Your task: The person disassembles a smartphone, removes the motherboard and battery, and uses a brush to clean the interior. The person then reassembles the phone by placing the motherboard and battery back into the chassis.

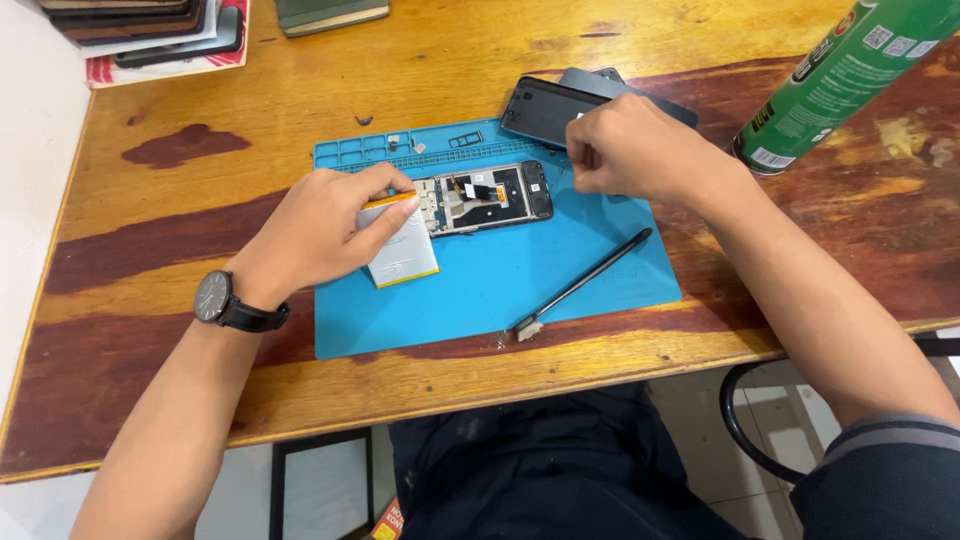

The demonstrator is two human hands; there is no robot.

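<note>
Black brush [585,283] beside opened phone [490,197]

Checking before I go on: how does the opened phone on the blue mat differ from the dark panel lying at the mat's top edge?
The opened black phone frame shows its inner parts; the dark glossy panel shows one plain face. The frame lies wholly on the blue mat; the panel overhangs onto the wooden table. The left hand steadies the frame; the right hand overlaps the panel.

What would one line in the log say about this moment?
left hand: holds battery | right hand: closed in a fist above opened phone | brush: lying on blue mat
</note>
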